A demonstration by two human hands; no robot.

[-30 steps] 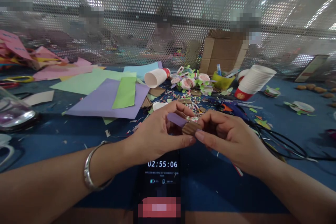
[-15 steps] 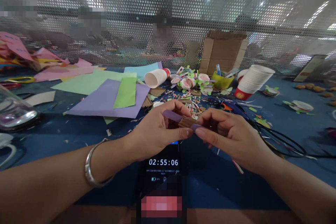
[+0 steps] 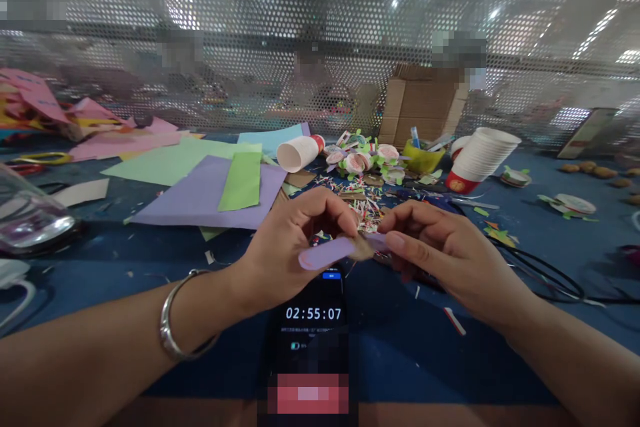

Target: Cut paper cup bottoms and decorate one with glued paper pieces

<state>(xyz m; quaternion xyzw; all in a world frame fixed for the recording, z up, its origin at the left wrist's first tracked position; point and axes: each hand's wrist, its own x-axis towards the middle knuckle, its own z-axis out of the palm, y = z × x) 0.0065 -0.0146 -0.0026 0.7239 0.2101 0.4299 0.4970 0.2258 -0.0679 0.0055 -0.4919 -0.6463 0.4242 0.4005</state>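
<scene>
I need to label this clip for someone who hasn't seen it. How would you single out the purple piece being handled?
Start at the blue table, near its front edge just above the phone showing a timer. There the left hand and right hand meet, pinching a purple strip. Unlike the large purple sheet lying flat behind, it is small, narrow, round-ended and held off the table.

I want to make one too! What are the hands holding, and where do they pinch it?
A purple paper strip. The left hand holds its rounded left part; the right hand pinches its right end, where a small brown piece sits.
</scene>
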